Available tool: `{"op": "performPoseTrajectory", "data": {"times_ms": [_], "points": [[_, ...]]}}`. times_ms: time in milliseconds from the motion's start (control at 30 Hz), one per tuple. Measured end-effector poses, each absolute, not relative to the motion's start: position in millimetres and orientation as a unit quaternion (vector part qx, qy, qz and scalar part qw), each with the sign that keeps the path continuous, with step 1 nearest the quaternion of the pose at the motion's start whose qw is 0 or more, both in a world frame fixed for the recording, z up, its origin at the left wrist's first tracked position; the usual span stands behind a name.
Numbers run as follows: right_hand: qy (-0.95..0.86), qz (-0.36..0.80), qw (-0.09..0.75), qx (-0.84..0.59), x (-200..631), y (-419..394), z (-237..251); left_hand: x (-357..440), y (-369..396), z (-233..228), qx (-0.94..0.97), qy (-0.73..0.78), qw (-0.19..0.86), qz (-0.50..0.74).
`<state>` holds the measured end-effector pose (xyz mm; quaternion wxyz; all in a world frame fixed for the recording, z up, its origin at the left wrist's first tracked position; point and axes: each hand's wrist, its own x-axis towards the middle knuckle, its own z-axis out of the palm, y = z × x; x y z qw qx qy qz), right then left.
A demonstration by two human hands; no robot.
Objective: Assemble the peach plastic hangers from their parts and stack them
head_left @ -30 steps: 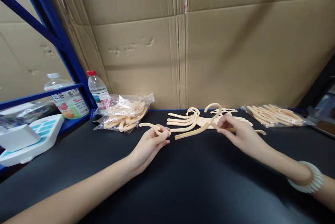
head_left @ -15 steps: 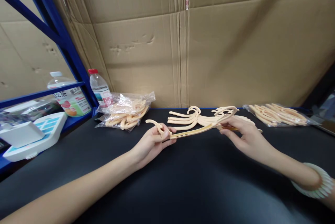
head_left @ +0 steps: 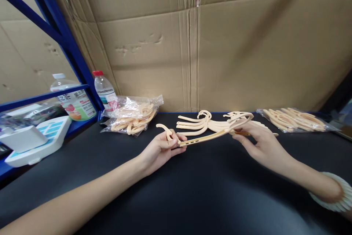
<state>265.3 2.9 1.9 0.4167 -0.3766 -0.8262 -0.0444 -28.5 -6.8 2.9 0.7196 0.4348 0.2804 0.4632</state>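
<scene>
My left hand [head_left: 162, 150] is closed, with thumb and fingers pinching a small beige hook piece [head_left: 164, 128]. Its curved end points up and left. My right hand [head_left: 258, 141] grips a beige plastic clothes hanger [head_left: 205, 138] around its middle. One slotted arm of this hanger reaches left to the fingertips of my left hand; whether it is joined to the hook piece I cannot tell. My right fingers hide part of the hanger. Just behind, several hangers [head_left: 192, 127] lie stacked on the black table [head_left: 192, 191], and loose hook pieces [head_left: 238, 114] lie near them.
Clear bags of beige hanger parts lie at the back left [head_left: 134, 117] and back right [head_left: 294, 119]. A red-capped bottle [head_left: 104, 90] stands beside the blue rack [head_left: 71, 55]. White-and-blue trays [head_left: 38, 143] sit on the left. A cardboard wall [head_left: 148, 55] closes off the back.
My hands hold the same pieces in nearly the same pose. The hook piece and hanger have shifted very slightly to the right, and the view has tilted a little.
</scene>
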Motion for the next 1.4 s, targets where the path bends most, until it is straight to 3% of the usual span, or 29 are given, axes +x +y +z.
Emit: {"op": "performPoseTrajectory", "data": {"times_ms": [633,1067,1400], "points": [[-0.83,-0.079,0.434,-0.342,262.3,-1.5,2.6,-27.3,-8.1,6.3,0.417,0.293,0.721,0.47],[-0.855,-0.012,0.43,-0.29,253.6,-12.8,1.7,-25.6,-6.2,-2.0,0.417,0.359,0.652,0.521],[-0.848,-0.038,0.434,-0.302,251.2,-17.3,-0.4,-24.3,-9.4,-3.3,0.432,0.373,0.621,0.537]]}}
